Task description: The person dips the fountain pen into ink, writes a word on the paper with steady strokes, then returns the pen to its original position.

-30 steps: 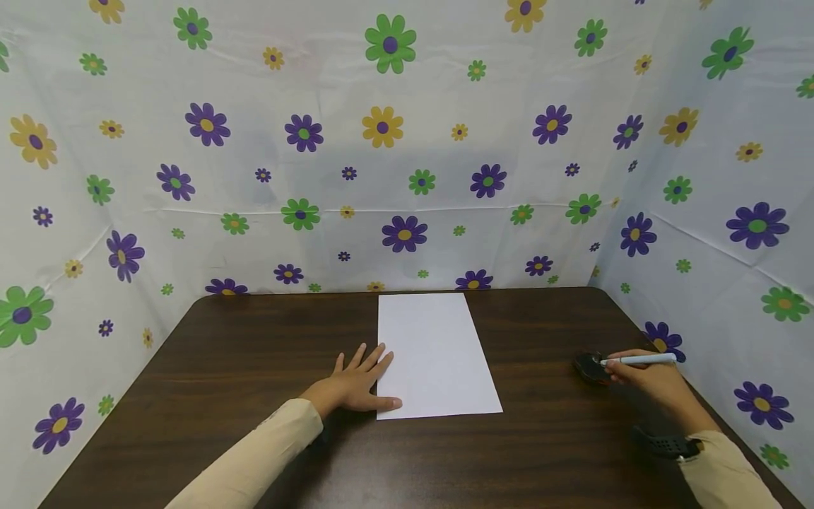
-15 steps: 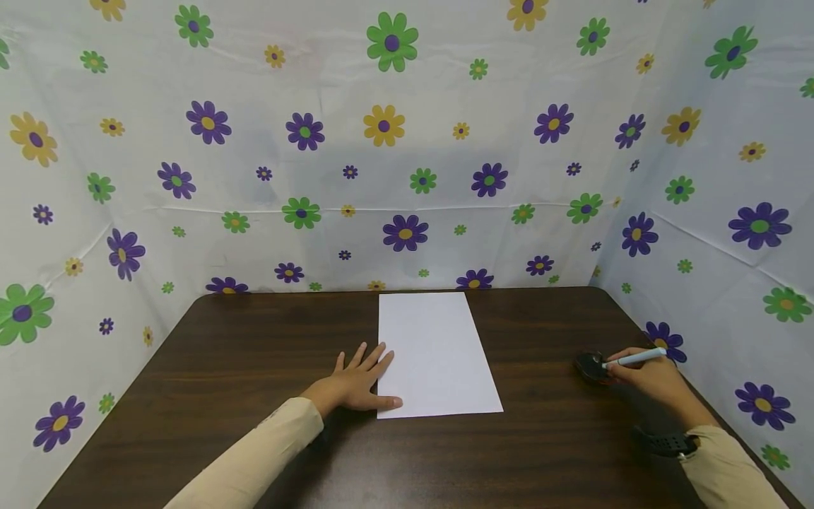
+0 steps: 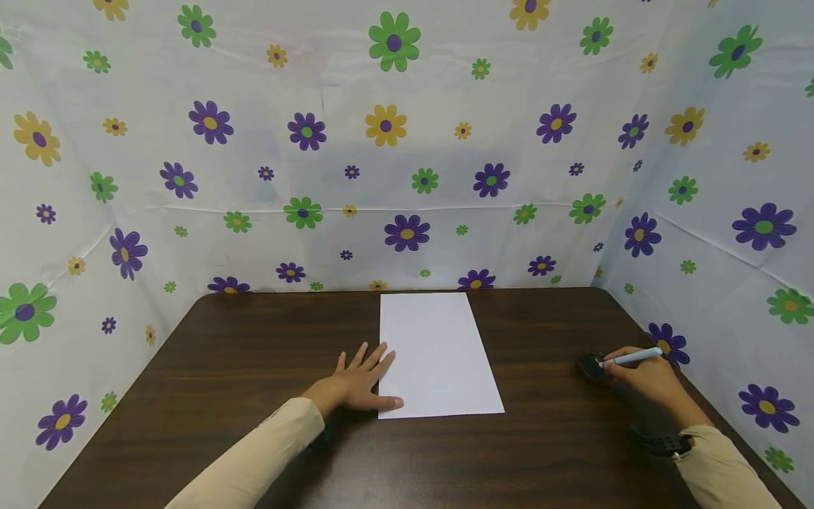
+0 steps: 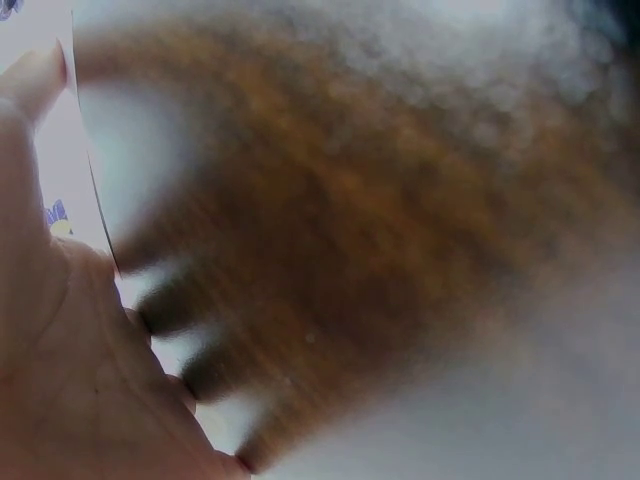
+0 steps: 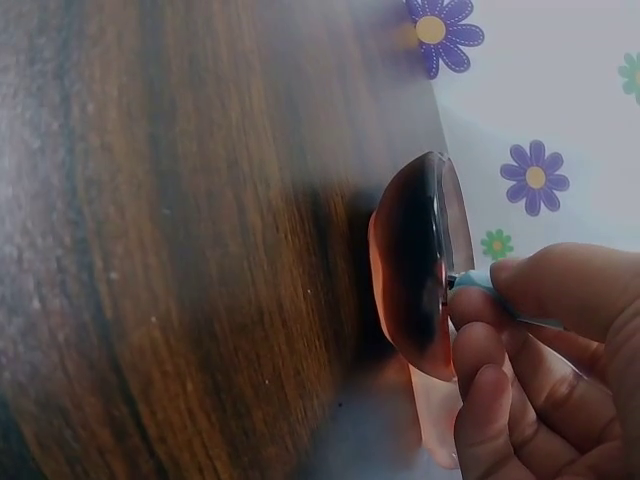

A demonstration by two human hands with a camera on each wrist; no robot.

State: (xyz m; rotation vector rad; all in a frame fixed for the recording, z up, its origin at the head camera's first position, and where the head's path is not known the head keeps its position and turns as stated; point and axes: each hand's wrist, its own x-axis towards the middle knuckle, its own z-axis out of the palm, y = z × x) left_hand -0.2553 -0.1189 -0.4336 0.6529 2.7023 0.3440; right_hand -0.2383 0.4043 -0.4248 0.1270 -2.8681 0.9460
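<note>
A white sheet of paper (image 3: 439, 353) lies on the dark wood table (image 3: 273, 325). My left hand (image 3: 356, 385) rests flat with fingers spread, its thumb and nearest fingertips over the paper's left edge. To the right, my right hand (image 3: 642, 375) pinches a slim light-blue, pen-shaped stick (image 3: 636, 356) between thumb and fingers. Its dark tip is at the rim of a small glossy bowl (image 3: 591, 367) on the table. In the right wrist view, the bowl (image 5: 410, 270) looks see-through with dark contents and a reddish edge. The remaining fingers curl beside it.
A white sheet printed with flowers (image 3: 394, 170) hangs behind the table and along both sides. The table's right edge runs just beyond the right hand. A dark band (image 3: 664, 444) circles the right wrist, and both sleeves are beige.
The stick in my right hand has swung from nearly level to a steeper tilt, its far end higher, with the tip still at the bowl. The left hand and paper have not moved.
</note>
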